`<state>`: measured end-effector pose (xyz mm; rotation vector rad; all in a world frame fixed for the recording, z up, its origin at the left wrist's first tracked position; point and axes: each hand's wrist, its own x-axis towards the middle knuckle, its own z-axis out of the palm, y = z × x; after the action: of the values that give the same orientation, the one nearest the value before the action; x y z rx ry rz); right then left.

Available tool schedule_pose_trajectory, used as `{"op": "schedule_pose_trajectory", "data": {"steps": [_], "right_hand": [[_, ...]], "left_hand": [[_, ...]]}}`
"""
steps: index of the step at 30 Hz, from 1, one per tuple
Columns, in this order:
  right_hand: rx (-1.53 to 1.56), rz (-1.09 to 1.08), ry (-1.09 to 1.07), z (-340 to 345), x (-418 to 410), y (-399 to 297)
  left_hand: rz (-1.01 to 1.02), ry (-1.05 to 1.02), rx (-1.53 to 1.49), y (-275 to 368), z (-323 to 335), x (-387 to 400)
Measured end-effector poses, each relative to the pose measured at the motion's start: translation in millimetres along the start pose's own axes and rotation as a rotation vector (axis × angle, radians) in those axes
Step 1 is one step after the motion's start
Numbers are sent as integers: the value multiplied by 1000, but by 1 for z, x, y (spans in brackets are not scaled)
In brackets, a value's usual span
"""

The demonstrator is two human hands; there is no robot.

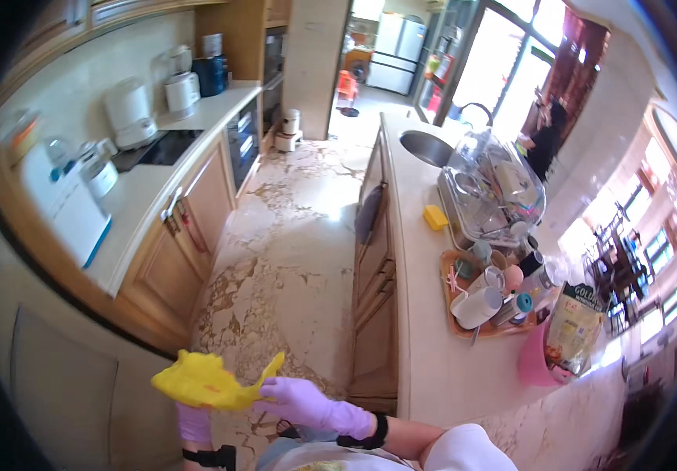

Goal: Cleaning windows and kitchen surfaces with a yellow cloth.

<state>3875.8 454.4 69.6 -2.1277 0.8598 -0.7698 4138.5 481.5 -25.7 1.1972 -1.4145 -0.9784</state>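
Observation:
A bright yellow cloth [200,380] hangs in front of me at the lower left, bunched on one side with a narrow end raised on the other. My right hand [294,400], in a lilac rubber glove, has its fingers closed on the cloth near that narrow end. My left hand [194,421], gloved alike, is beneath the bunched part; the cloth hides its fingers, so its grip cannot be seen. Both wrists wear black straps.
On the right, a long counter [427,365] holds a yellow sponge [435,217], a covered dish rack [491,194], an orange tray [459,327] of cups and bottles, and a pink bin [532,356]. Appliances line the left counter [132,218]. A person [547,138] stands beyond the rack.

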Motion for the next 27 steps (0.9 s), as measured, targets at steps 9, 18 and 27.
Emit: {"op": "schedule_pose_trajectory", "data": {"steps": [9,18,27], "right_hand": [[-473,193,685,-132,82,130],[-210,417,993,-294,210,234],[-952,806,1099,-517,238,433]], "left_hand": [[-409,-204,-1366,-50,96,260],[-1125,-579,-1590,-60,172,444],[-1169,-858,-1165,-74,261,662]]}}
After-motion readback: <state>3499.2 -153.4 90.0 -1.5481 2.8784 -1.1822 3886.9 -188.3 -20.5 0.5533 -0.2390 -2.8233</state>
